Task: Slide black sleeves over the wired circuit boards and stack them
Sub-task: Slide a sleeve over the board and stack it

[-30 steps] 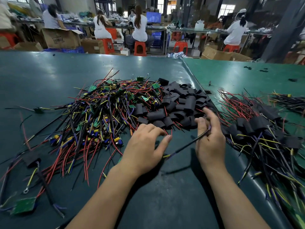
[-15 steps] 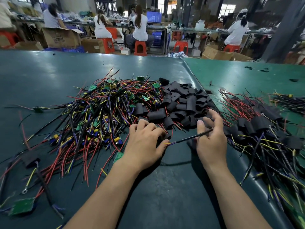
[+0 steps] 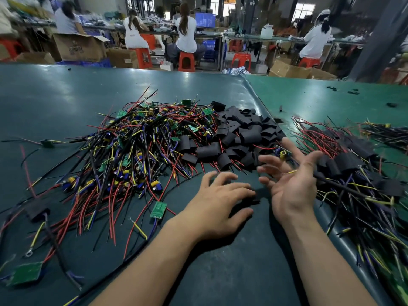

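Black sleeves [image 3: 240,138] heaped beside tangled wired boards [image 3: 136,151].

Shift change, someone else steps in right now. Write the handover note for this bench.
Left hand: palm down, fingers spread over the table, holding nothing.
Right hand: palm up and open, nothing gripped; it is blurred, and a black wire runs from beside it towards the right.
Unsleeved wired boards: big tangle on the left.
Empty black sleeves: heap in the middle.
Sleeved boards: stack on the right; those are done.
Left: take the next board, sleeve it, add it to the stack.
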{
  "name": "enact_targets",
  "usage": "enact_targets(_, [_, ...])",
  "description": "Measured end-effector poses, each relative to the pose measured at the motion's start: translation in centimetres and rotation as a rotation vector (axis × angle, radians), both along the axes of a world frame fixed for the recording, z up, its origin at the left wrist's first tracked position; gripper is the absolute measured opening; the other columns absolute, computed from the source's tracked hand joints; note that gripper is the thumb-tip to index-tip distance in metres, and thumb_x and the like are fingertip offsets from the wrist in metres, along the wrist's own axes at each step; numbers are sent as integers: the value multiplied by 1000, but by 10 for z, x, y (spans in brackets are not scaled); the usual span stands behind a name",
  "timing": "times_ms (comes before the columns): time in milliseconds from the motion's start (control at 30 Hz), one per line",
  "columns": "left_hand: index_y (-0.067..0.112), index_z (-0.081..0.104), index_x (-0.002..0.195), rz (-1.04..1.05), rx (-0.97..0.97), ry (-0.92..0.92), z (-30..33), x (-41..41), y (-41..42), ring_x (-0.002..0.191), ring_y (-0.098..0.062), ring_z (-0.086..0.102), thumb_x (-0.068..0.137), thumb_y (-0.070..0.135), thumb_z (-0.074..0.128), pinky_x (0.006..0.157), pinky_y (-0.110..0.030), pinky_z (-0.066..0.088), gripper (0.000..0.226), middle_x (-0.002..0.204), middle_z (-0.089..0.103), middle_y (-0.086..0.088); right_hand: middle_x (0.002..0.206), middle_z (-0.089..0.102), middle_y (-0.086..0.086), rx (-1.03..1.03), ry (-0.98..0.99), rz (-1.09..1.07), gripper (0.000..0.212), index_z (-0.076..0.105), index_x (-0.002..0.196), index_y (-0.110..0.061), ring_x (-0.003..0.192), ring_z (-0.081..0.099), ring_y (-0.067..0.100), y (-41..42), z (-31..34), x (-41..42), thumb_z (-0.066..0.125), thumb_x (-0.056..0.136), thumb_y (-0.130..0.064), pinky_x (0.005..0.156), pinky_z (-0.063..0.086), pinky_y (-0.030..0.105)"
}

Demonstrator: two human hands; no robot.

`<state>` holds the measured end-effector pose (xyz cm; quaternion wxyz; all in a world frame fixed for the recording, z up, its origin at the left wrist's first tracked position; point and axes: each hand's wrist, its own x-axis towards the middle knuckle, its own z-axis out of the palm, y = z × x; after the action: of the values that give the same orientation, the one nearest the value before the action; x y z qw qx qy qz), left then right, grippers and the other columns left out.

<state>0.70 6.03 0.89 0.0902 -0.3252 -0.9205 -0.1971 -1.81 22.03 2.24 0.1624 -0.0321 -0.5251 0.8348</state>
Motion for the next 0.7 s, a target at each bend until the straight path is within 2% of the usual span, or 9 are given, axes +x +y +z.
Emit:
enact_targets(100, [33, 69, 102, 67, 3, 81, 6, 0, -6, 113, -10, 37, 85, 61, 58, 100, -36, 26, 35, 108, 61, 18, 63, 65, 8, -97, -12, 20, 79, 68, 118, -25, 52, 55, 20, 3, 3, 1, 8, 95, -70, 51, 46, 26])
enact_targets(200, [36, 71, 102, 89, -42, 75, 10, 2, -14, 98, -9, 35, 79, 72, 57, 90, -32, 30, 44, 98, 55, 17, 62, 63, 11, -192, -38, 116, 91, 69, 120, -22, 48, 51, 21, 6, 6, 2, 2, 90, -76, 48, 44, 25])
enact_targets(300, [37, 68, 110, 57, -26, 16, 13, 8, -20, 101, -9, 35, 78, 64, 61, 93, -30, 31, 43, 102, 51, 16, 56, 57, 12, -267, -58, 219, 99, 66, 124, -22, 44, 45, 20, 9, 6, 3, -2, 85, -81, 45, 38, 25])
enact_targets(367, [35, 67, 115, 16, -10, -32, 13, 9, -22, 115, -7, 35, 82, 51, 63, 99, -30, 27, 37, 120, 54, 20, 58, 53, 12, -283, -80, 279, 103, 63, 129, -23, 46, 43, 20, 9, 4, 2, -4, 81, -85, 45, 37, 26])
enact_targets(433, [32, 69, 116, -13, -10, -60, 13, 9, -24, 126, -3, 32, 85, 45, 63, 101, -29, 22, 33, 134, 52, 23, 67, 55, 11, -279, -99, 302, 102, 61, 130, -29, 53, 46, 21, 9, 3, 1, -5, 78, -86, 50, 40, 29])
enact_targets(533, [28, 73, 104, -38, 24, -83, 14, 9, -25, 125, 0, 35, 85, 46, 67, 100, -28, 21, 26, 130, 58, 22, 80, 64, 11, -265, -78, 301, 102, 71, 118, -23, 64, 59, 25, 9, 5, 0, -2, 82, -84, 63, 49, 34])
enact_targets(633, [26, 70, 94, -48, 73, -118, 17, 11, -22, 114, -3, 44, 84, 41, 71, 100, -32, 29, 19, 112, 67, 17, 78, 67, 11, -287, -54, 288, 96, 78, 94, -11, 69, 65, 22, 11, 10, 3, 11, 87, -80, 66, 54, 29])
enact_targets(700, [28, 69, 99, -34, 80, -105, 18, 13, -20, 105, -5, 48, 85, 38, 70, 96, -35, 34, 18, 102, 67, 15, 78, 69, 8, -319, -65, 274, 71, 76, 90, -10, 71, 67, 18, 12, 13, 6, 37, 91, -70, 65, 56, 25])
